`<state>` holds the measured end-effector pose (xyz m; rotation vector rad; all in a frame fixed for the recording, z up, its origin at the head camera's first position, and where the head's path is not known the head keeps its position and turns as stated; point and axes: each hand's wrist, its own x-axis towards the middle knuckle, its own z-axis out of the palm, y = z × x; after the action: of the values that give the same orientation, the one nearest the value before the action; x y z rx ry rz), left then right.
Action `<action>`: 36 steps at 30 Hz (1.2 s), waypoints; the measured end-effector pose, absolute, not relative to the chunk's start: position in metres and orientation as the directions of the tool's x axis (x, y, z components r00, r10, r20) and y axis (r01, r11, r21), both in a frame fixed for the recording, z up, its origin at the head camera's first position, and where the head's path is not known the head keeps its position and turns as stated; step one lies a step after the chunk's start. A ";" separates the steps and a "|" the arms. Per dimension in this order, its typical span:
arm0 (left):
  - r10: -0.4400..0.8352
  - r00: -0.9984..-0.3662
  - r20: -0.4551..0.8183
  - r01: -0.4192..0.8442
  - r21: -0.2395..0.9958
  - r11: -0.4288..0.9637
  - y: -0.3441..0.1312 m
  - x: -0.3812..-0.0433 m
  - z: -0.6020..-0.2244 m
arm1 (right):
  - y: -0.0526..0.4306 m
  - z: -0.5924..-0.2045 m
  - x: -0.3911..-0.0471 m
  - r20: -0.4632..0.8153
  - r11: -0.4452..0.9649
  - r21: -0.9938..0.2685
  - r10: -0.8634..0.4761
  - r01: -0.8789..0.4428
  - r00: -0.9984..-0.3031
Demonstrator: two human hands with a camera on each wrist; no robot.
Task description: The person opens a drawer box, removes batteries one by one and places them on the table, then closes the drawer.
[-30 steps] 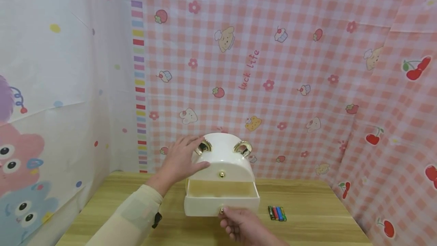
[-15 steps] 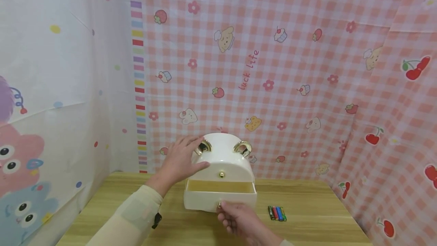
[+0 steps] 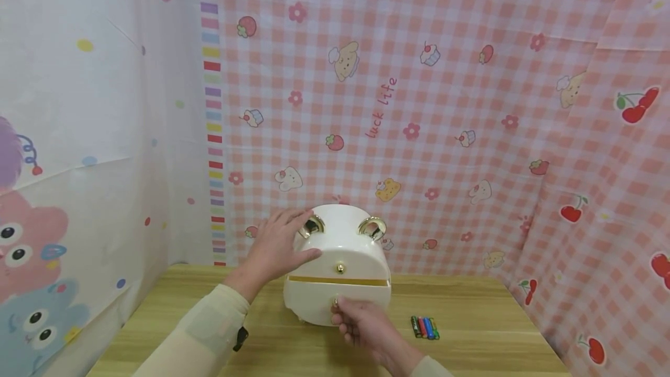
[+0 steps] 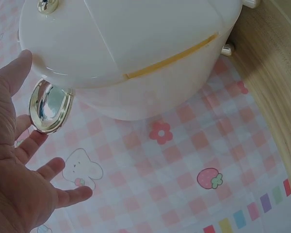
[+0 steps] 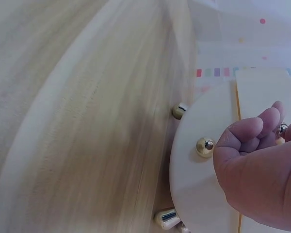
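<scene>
A white, rounded drawer box with gold ears and gold knobs stands on the table. Its middle drawer sticks out slightly, leaving a narrow gap along its top. My right hand pinches this drawer's gold knob between thumb and finger; in the right wrist view the curled hand partly covers the knob. My left hand rests at the box's left side, fingers spread. In the left wrist view, its thumb touches the white edge and a fingertip meets the gold ear.
Several coloured batteries lie in a row on the wooden table, right of the box. Pink checked cloth hangs close behind the box and along the right. White printed cloth covers the left side.
The middle drawer has slid inward from well pulled out to a narrow gap, with the right hand moving forward on its knob. The left hand has stayed in place.
</scene>
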<state>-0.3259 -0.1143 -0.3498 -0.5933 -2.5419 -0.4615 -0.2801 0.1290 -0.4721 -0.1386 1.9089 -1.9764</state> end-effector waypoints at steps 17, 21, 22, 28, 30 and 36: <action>0.324 -0.778 0.538 0.495 0.208 0.844 -0.113 -0.327 -0.349 | 0.126 -0.473 -0.296 -0.169 -0.044 -0.981 -0.296 0.190 -0.940; 0.324 -0.776 0.541 0.495 0.204 0.845 -0.113 -0.327 -0.349 | 0.126 -0.473 -0.296 -0.168 -0.052 -0.980 -0.296 0.192 -0.940; 0.325 -0.776 0.541 0.495 0.202 0.845 -0.114 -0.328 -0.350 | 0.126 -0.474 -0.296 -0.169 -0.053 -0.980 -0.295 0.192 -0.941; 0.323 -0.777 0.539 0.492 0.200 0.848 -0.114 -0.328 -0.350 | 0.125 -0.474 -0.295 -0.171 -0.050 -0.980 -0.289 0.193 -0.942; 0.323 -0.778 0.538 0.491 0.202 0.847 -0.114 -0.328 -0.351 | 0.125 -0.474 -0.295 -0.171 -0.048 -0.980 -0.288 0.193 -0.942; 0.322 -0.781 0.535 0.495 0.216 0.841 -0.114 -0.328 -0.351 | 0.125 -0.481 -0.293 -0.174 -0.036 -0.981 -0.271 0.190 -0.947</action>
<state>-0.3278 -0.1143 -0.3513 -0.6014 -2.5282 -0.4774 -0.2935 0.1255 -0.4807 -0.0848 1.9294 -2.0542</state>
